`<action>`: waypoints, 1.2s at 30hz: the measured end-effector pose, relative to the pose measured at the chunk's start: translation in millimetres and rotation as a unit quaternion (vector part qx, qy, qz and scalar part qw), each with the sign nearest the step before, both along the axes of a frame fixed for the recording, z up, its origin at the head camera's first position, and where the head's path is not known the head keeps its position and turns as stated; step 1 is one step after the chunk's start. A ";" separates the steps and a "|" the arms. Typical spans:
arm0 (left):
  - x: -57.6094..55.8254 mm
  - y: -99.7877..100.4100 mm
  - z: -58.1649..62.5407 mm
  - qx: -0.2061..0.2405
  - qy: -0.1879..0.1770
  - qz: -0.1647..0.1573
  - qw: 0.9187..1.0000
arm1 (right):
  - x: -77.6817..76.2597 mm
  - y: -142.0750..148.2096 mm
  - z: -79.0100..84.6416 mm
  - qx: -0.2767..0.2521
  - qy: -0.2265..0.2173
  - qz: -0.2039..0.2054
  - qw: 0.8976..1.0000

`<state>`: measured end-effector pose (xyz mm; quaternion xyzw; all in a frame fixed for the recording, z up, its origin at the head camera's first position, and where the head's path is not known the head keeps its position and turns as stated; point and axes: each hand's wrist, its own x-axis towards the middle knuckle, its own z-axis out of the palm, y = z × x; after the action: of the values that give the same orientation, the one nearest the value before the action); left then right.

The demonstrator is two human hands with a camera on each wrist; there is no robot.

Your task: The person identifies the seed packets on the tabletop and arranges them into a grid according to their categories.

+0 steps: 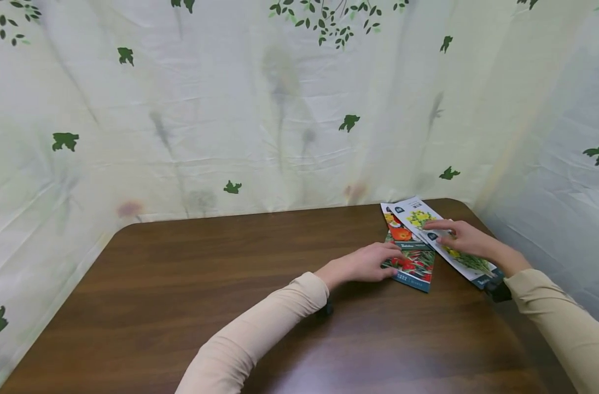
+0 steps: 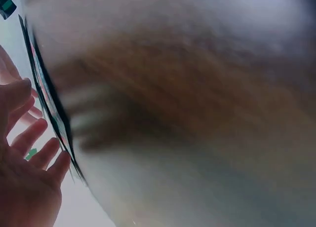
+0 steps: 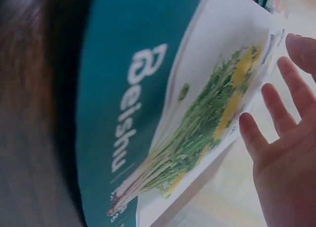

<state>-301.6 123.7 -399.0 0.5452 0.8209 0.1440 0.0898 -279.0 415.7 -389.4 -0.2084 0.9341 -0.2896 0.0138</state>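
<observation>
Several flat printed seed packets lie overlapped toward the far right of the table. My left hand [image 1: 373,261] is over the lower packet with red pods [image 1: 417,268], its loosely bent fingers at that packet's left side. An orange-flower packet [image 1: 401,234] shows just behind it. On the right, my right hand [image 1: 469,241] hovers close over a white packet with yellow flowers and green stems [image 3: 197,113], its fingers spread and relaxed. Beneath that one, another white packet [image 1: 412,207] sticks out at the back. The left wrist view catches the left hand's fingers [image 2: 37,143] beside a packet edge.
The brown wooden table [image 1: 181,301] stretches left and forward, with rounded far corners. A pale curtain with leaf prints [image 1: 205,109] hangs along its back edge, and more cloth [image 1: 560,180] hangs close on the right.
</observation>
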 end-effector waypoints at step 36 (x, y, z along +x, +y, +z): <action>6.6 22.5 -3.3 -0.063 0.046 -0.052 0.996 | -0.9 1.2 -9.8 0.035 -0.018 -0.007 0.999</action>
<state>-295.0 146.2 -402.2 0.5865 0.8022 0.0618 0.0933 -279.9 416.9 -399.2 -0.1958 0.9447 -0.2606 0.0360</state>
